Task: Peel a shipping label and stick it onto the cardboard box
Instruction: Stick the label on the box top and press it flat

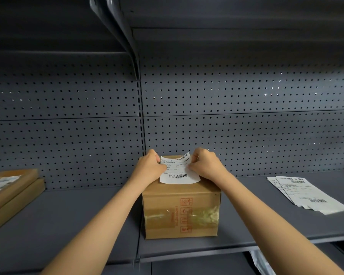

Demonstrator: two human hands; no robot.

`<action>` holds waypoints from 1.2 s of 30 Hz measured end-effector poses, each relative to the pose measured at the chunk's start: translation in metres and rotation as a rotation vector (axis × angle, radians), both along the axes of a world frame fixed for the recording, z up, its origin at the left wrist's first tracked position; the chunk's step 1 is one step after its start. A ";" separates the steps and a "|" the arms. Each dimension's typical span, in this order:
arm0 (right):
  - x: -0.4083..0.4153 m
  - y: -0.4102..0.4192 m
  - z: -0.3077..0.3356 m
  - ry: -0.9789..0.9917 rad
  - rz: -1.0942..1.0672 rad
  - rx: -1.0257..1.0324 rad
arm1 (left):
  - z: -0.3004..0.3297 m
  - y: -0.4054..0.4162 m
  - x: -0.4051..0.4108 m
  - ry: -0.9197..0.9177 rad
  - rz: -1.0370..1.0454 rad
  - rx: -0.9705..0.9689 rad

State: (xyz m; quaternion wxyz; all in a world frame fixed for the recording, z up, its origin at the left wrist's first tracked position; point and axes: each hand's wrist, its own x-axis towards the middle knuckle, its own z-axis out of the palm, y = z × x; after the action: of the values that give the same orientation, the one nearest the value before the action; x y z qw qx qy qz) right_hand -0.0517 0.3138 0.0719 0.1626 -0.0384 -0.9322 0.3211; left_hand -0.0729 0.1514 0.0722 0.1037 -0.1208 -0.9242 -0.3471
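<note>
A brown cardboard box (181, 211) with red print and clear tape stands on the grey shelf, centre of view. A white shipping label (178, 172) with barcodes lies over the box's top, its far right corner curling upward. My left hand (150, 167) pinches the label's left edge. On the right edge, my right hand (206, 162) grips it with fingertips near the curled corner. Both hands hover over the box's top face, which they and the label largely hide.
Several more white labels (304, 192) lie fanned on the shelf (77, 215) at the right. Two flat cardboard boxes (10, 189), the upper one bearing a label, are stacked at the left edge. A perforated grey back panel (246, 116) rises behind.
</note>
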 end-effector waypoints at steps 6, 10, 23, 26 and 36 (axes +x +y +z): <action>-0.002 -0.001 0.004 -0.050 0.009 0.043 | 0.003 0.002 -0.001 -0.008 0.003 -0.095; -0.003 -0.003 0.006 -0.081 0.007 0.096 | 0.004 0.002 -0.002 -0.023 -0.001 -0.122; -0.001 -0.004 0.009 -0.093 0.007 0.150 | 0.005 0.000 -0.002 -0.039 -0.025 -0.170; -0.001 0.001 0.008 -0.083 -0.007 0.142 | 0.004 -0.003 -0.002 -0.028 -0.037 -0.172; 0.008 0.008 0.000 0.134 0.036 0.123 | -0.002 -0.015 -0.006 0.107 -0.225 -0.053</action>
State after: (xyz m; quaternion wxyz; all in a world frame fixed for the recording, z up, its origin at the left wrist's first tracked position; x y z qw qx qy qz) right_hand -0.0435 0.3214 0.0722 0.2209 0.0100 -0.9377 0.2678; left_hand -0.0791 0.1361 0.0705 0.1101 -0.2450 -0.9068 -0.3249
